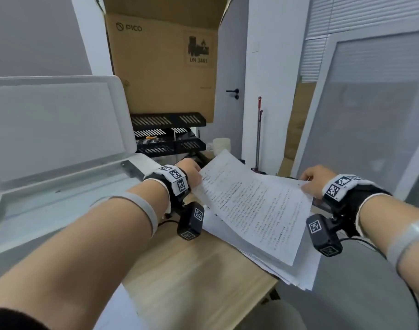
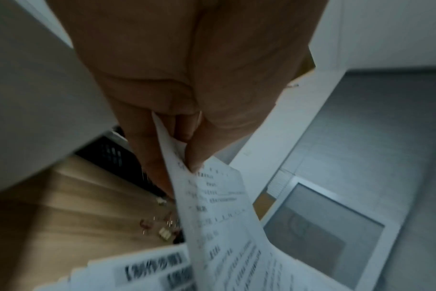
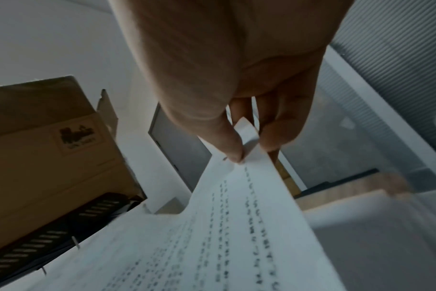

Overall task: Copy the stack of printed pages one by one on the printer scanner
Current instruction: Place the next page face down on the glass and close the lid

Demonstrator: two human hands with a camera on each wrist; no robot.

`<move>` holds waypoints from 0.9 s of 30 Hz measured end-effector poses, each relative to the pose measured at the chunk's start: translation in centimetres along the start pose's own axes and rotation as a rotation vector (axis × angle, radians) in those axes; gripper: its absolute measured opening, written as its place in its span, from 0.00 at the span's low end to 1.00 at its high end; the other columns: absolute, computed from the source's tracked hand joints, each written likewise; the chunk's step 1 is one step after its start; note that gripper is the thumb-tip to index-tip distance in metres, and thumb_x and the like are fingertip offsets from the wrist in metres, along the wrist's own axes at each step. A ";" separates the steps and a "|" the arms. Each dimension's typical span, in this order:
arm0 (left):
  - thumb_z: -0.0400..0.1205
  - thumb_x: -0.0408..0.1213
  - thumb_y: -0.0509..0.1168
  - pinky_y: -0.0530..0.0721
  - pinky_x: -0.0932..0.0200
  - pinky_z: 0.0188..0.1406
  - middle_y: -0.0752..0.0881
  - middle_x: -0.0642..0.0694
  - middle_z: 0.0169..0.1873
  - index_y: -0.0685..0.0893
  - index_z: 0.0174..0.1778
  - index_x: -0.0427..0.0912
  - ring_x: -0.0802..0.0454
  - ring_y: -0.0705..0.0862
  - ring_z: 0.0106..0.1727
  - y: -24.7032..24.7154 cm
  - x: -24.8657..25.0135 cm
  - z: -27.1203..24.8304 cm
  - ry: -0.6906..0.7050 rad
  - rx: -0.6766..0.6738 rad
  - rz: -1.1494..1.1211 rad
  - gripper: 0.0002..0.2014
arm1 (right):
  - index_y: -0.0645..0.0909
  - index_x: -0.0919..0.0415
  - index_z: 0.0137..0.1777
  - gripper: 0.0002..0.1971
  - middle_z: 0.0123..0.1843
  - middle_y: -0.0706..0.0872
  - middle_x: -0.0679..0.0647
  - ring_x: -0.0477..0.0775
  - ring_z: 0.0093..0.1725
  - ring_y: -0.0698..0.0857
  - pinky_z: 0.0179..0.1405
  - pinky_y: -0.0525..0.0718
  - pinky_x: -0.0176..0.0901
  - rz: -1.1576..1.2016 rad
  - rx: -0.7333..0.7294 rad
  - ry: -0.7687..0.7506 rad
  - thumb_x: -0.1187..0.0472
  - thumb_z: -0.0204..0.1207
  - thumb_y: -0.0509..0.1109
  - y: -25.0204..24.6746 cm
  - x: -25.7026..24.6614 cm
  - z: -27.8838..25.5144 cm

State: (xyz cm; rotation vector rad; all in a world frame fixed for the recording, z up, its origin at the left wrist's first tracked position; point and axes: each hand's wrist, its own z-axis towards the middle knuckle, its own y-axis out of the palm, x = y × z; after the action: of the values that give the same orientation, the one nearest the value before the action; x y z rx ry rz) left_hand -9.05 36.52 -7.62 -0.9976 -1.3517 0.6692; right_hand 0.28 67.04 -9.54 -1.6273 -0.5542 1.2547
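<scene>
1. Two hands hold one printed page (image 1: 251, 206) in the head view: the left hand (image 1: 190, 171) grips its far left corner and the right hand (image 1: 316, 181) grips its far right corner, so the sheet hangs lifted above the stack of pages (image 1: 296, 270) on the wooden table (image 1: 191, 282). The stack overhangs the table's right edge. To the left stands the printer scanner (image 1: 60, 186) with its lid (image 1: 56, 120) raised and the glass bare. Behind are a black tray rack (image 1: 168, 134) and a cardboard box (image 1: 160, 63).

2. From the left wrist view, the left hand (image 2: 187, 82) has its thumb on the page's (image 2: 219, 226) printed face and its curled fingers (image 2: 147, 157) behind, pinching the corner. Lower sheets of the stack (image 2: 137, 269) show at the bottom, blurred, over the table (image 2: 62, 216).

3. From the right wrist view, the right hand (image 3: 236, 69) pinches the page (image 3: 224, 236) at its corner between thumb and fingers (image 3: 274, 133), the corner curling up between them. The box (image 3: 50, 147) and the rack (image 3: 50, 236) lie to the left.
</scene>
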 end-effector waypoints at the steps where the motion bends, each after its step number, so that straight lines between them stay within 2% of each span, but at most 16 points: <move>1: 0.82 0.31 0.63 0.86 0.52 0.50 0.88 0.42 0.53 0.86 0.63 0.39 0.42 0.87 0.53 1.2 0.3 0.2 0.013 -0.005 0.050 0.15 | 0.83 0.58 0.36 0.14 0.39 0.84 0.59 0.61 0.32 0.85 0.25 0.87 0.45 0.031 -0.013 0.043 0.76 0.78 0.64 0.4 0.6 -0.3; 3: 0.83 0.31 0.63 0.85 0.51 0.54 0.87 0.40 0.59 0.85 0.64 0.37 0.41 0.86 0.58 3.4 0.8 0.4 0.032 -0.012 0.115 0.14 | 0.83 0.59 0.40 0.15 0.44 0.84 0.62 0.67 0.35 0.86 0.32 0.91 0.60 0.115 -0.019 0.120 0.77 0.78 0.62 1.1 1.7 -0.8; 5: 0.82 0.30 0.62 0.86 0.49 0.55 0.87 0.39 0.57 0.85 0.60 0.36 0.40 0.86 0.55 5.1 0.7 0.7 0.033 -0.018 0.063 0.12 | 0.84 0.61 0.46 0.14 0.51 0.84 0.65 0.67 0.35 0.87 0.36 0.91 0.66 0.155 -0.016 0.170 0.78 0.79 0.60 1.7 2.3 -1.0; 6: 0.82 0.28 0.62 0.85 0.48 0.57 0.86 0.40 0.57 0.84 0.60 0.37 0.40 0.86 0.56 5.8 0.5 0.7 0.032 -0.023 0.035 0.12 | 0.85 0.62 0.48 0.14 0.53 0.84 0.66 0.67 0.34 0.88 0.37 0.91 0.66 0.162 -0.012 0.179 0.77 0.79 0.60 2.0 2.6 -1.2; 9: 0.82 0.28 0.61 0.81 0.49 0.67 0.82 0.41 0.69 0.79 0.73 0.40 0.40 0.80 0.69 7.8 -0.4 0.9 0.028 -0.041 -0.018 0.22 | 0.84 0.61 0.51 0.14 0.54 0.84 0.64 0.65 0.35 0.89 0.33 0.92 0.59 0.129 -0.031 0.176 0.77 0.79 0.60 2.5 2.8 -1.6; 10: 0.82 0.29 0.61 0.78 0.50 0.71 0.79 0.42 0.73 0.75 0.77 0.41 0.40 0.78 0.72 8.2 -0.8 0.9 0.038 -0.046 -0.043 0.25 | 0.84 0.59 0.51 0.13 0.54 0.85 0.64 0.64 0.39 0.89 0.38 0.92 0.59 0.102 -0.050 0.173 0.75 0.78 0.61 2.6 2.5 -1.8; 11: 0.82 0.30 0.61 0.75 0.50 0.74 0.76 0.42 0.76 0.70 0.81 0.42 0.41 0.75 0.75 8.6 -1.0 0.8 0.045 -0.056 -0.068 0.28 | 0.84 0.57 0.52 0.13 0.57 0.85 0.63 0.64 0.45 0.89 0.47 0.92 0.59 0.047 -0.066 0.162 0.73 0.77 0.63 2.6 2.0 -2.0; 13: 0.83 0.30 0.64 0.70 0.52 0.78 0.69 0.42 0.81 0.61 0.85 0.42 0.42 0.70 0.80 8.6 -1.5 0.3 0.059 -0.077 -0.123 0.33 | 0.82 0.55 0.62 0.15 0.65 0.83 0.62 0.64 0.59 0.85 0.63 0.85 0.55 -0.166 -0.063 0.139 0.65 0.77 0.65 2.5 0.8 -2.2; 15: 0.82 0.31 0.67 0.68 0.53 0.79 0.67 0.43 0.82 0.60 0.86 0.42 0.43 0.68 0.81 7.9 -2.1 -0.2 0.059 -0.078 -0.163 0.36 | 0.78 0.55 0.68 0.18 0.69 0.78 0.63 0.67 0.66 0.79 0.67 0.81 0.56 -0.241 0.040 0.094 0.58 0.77 0.66 3.0 -1.4 -2.6; 17: 0.82 0.33 0.69 0.73 0.53 0.75 0.73 0.44 0.79 0.66 0.83 0.43 0.45 0.74 0.77 6.5 -2.9 -1.2 0.057 -0.089 -0.215 0.32 | 0.78 0.52 0.64 0.15 0.67 0.78 0.61 0.65 0.67 0.78 0.66 0.80 0.54 -0.072 0.079 -0.014 0.56 0.77 0.67 4.4 -4.4 -3.9; 18: 0.82 0.34 0.68 0.76 0.55 0.71 0.77 0.45 0.75 0.72 0.80 0.45 0.47 0.77 0.72 5.7 -3.6 -1.7 0.053 -0.115 -0.251 0.28 | 0.80 0.50 0.59 0.12 0.65 0.81 0.58 0.61 0.64 0.80 0.64 0.82 0.53 0.054 0.023 -0.078 0.56 0.77 0.67 5.6 -6.0 -4.7; 20: 0.83 0.35 0.68 0.78 0.59 0.61 0.83 0.48 0.63 0.82 0.71 0.46 0.51 0.83 0.60 4.2 -5.2 -3.4 0.034 -0.180 -0.351 0.19 | 0.82 0.50 0.51 0.05 0.57 0.86 0.54 0.57 0.56 0.86 0.57 0.88 0.53 0.331 -0.201 -0.156 0.59 0.77 0.69 8.5 -9.5 -7.1; 22: 0.83 0.32 0.68 0.79 0.59 0.45 0.86 0.42 0.52 0.88 0.61 0.43 0.52 0.83 0.45 3.2 -7.1 -5.7 -0.023 -0.226 -0.581 0.12 | 0.83 0.55 0.51 0.04 0.53 0.88 0.55 0.54 0.48 0.90 0.48 0.90 0.50 0.527 -0.471 -0.172 0.62 0.79 0.70 11.8 -12.5 -9.2; 23: 0.82 0.29 0.68 0.77 0.60 0.39 0.87 0.39 0.49 0.89 0.56 0.40 0.51 0.83 0.41 2.7 -8.2 -7.1 -0.061 -0.228 -0.695 0.09 | 0.83 0.56 0.52 0.04 0.52 0.89 0.55 0.51 0.43 0.90 0.44 0.90 0.47 0.563 -0.579 -0.187 0.62 0.80 0.70 13.3 -13.8 -10.1; 25: 0.82 0.27 0.68 0.77 0.61 0.38 0.88 0.35 0.48 0.89 0.53 0.36 0.48 0.85 0.44 1.6 -10.6 -9.6 -0.123 -0.181 -0.776 0.07 | 0.83 0.58 0.52 0.04 0.49 0.89 0.56 0.48 0.32 0.87 0.37 0.85 0.43 0.586 -0.709 -0.245 0.64 0.80 0.70 16.1 -15.8 -11.4; 27: 0.83 0.29 0.68 0.83 0.62 0.43 0.90 0.36 0.53 0.88 0.58 0.35 0.47 0.87 0.50 0.4 -12.9 -11.9 -0.169 -0.123 -0.777 0.09 | 0.83 0.59 0.49 0.03 0.45 0.88 0.59 0.52 0.29 0.84 0.32 0.80 0.42 0.613 -0.781 -0.269 0.66 0.80 0.69 18.2 -17.5 -12.5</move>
State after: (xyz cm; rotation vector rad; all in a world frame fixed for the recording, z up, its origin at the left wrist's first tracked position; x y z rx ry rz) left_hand 0.83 23.16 -13.33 -0.4389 -1.7877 0.0794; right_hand 1.71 40.05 -17.51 -2.4115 -0.8120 1.8694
